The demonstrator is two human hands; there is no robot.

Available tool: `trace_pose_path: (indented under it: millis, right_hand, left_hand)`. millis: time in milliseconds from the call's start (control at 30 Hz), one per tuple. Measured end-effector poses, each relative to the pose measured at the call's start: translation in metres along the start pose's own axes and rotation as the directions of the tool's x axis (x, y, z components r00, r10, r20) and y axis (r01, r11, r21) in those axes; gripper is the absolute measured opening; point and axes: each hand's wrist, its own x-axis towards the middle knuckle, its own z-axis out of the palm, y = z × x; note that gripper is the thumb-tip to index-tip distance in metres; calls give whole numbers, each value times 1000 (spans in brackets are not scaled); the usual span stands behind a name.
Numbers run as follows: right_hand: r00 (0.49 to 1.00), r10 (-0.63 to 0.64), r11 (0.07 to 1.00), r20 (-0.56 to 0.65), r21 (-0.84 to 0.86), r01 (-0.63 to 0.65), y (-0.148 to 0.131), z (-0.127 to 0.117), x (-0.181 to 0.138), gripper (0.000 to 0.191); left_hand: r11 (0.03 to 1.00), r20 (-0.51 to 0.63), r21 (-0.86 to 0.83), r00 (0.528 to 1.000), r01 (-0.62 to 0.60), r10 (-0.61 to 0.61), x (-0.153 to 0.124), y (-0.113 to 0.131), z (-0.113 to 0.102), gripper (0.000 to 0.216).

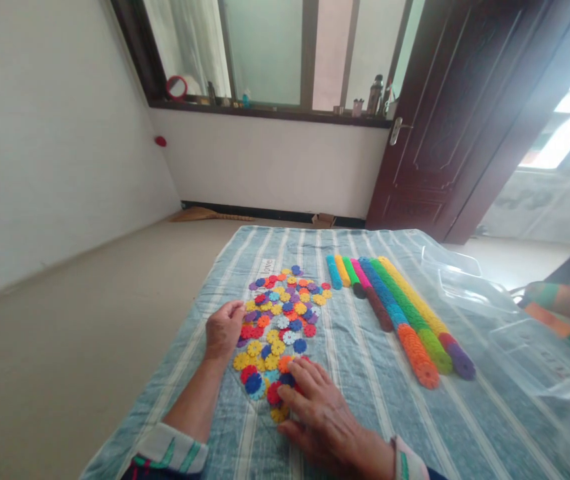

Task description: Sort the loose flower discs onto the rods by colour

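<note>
Many notched plastic discs (277, 309) in red, blue, yellow, orange, purple and pale blue lie in a loose spread on the striped cloth (179, 380). At the left edge of the spread is my left hand (223, 331), its fingers curled together in a pinch; what they hold, if anything, is hidden. My right hand (322, 410) reaches over the near end of the spread, palm down with fingers stretched out, its fingertips resting on or just over some red and orange discs. It covers part of the discs beneath.
Stacks of discs lie in long rows at the right, among them a blue and orange row (389, 300). Clear plastic containers (547, 357) stand at the right edge. A small card reading "love" (267, 265) lies behind the spread. Beyond are a broom (205, 214) and a door (445, 113).
</note>
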Motion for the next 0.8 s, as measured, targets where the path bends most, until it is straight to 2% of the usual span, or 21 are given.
trace_pose_path:
  millis: [133, 233, 400, 567, 700, 800]
  right_hand:
    - [995, 94, 995, -11, 11, -94, -1, -3, -5, 37]
    - [999, 44, 996, -15, 73, -43, 2, -5, -7, 37]
    - [990, 0, 982, -142, 186, 27, 8, -8, -13, 28]
    - [987, -62, 958, -151, 269, 102, 7, -15, -23, 34]
    - [985, 37, 924, -170, 381, 31, 11, -18, -20, 23]
    - [980, 102, 897, -169, 442, -17, 19, -18, -17, 15]
  left_hand:
    - [1000, 6, -22, 1000, 14, -14, -2, 5, -1, 29]
    - [998, 16, -49, 999, 42, -41, -4, 9, -2, 28]
    - [998, 21, -60, 999, 32, -31, -4, 8, -1, 29]
    - [999, 40, -43, 999, 7, -5, -5, 7, -1, 28]
    - [1000, 35, 15, 999, -14, 13, -8, 13, -3, 26]
    - [982, 34, 131, 990, -137, 134, -13, 25, -8, 23]
